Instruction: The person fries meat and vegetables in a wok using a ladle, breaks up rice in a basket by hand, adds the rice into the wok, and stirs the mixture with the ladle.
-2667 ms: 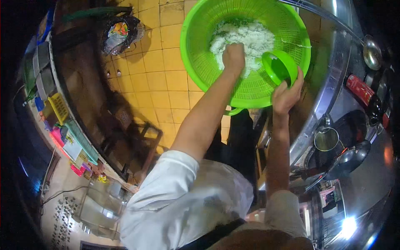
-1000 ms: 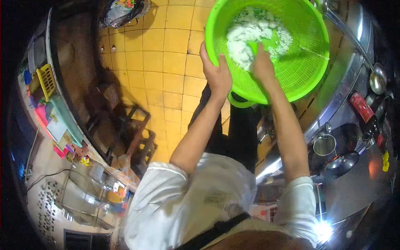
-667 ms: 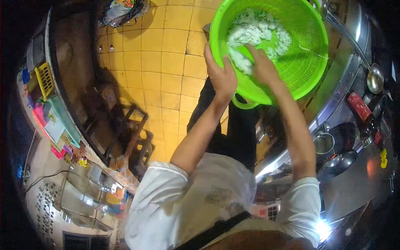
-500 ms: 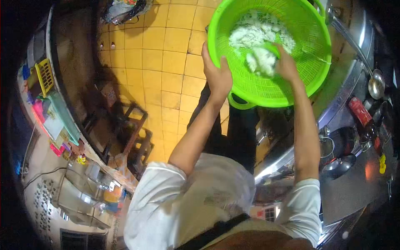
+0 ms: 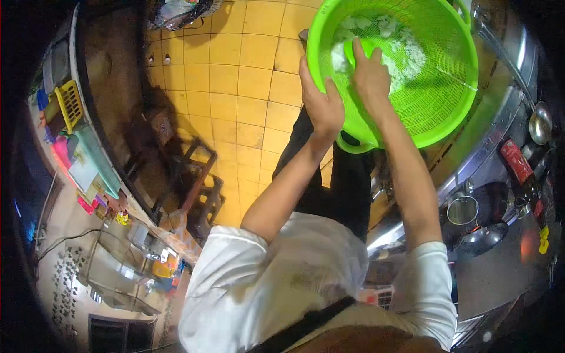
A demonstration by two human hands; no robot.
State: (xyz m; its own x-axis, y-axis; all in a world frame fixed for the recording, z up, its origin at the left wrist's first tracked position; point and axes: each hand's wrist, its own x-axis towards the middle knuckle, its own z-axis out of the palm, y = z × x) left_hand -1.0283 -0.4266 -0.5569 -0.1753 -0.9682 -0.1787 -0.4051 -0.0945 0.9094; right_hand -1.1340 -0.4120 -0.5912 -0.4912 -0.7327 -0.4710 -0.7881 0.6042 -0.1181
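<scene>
Closest to me is the person's white shirt [image 5: 229, 282]. Beyond it the left hand [image 5: 321, 106] clasps the near left rim of a big green basket [image 5: 438, 112], thumb over the inside, fingers outside. The right hand [image 5: 372, 76] reaches into the basket, gripping a small green bowl [image 5: 368, 46] down among what looks like white rice [image 5: 407, 62], which lies on the basket's bottom. I can't see what holds the basket up from below.

To the basket's left spreads a floor [image 5: 235, 70] of yellow square tiles, dark along the joints. A dark wooden stool [image 5: 197, 176] stands left of the basket, on the person's side. Right of the basket runs a metal counter with a long-handled ladle [image 5: 540, 123], a red-labelled bottle [image 5: 518, 163] and a dark pan [image 5: 485, 238]. Farther off, well left of the basket, are a yellow crate [image 5: 70, 106] and a dark plastic bag [image 5: 182, 13].
</scene>
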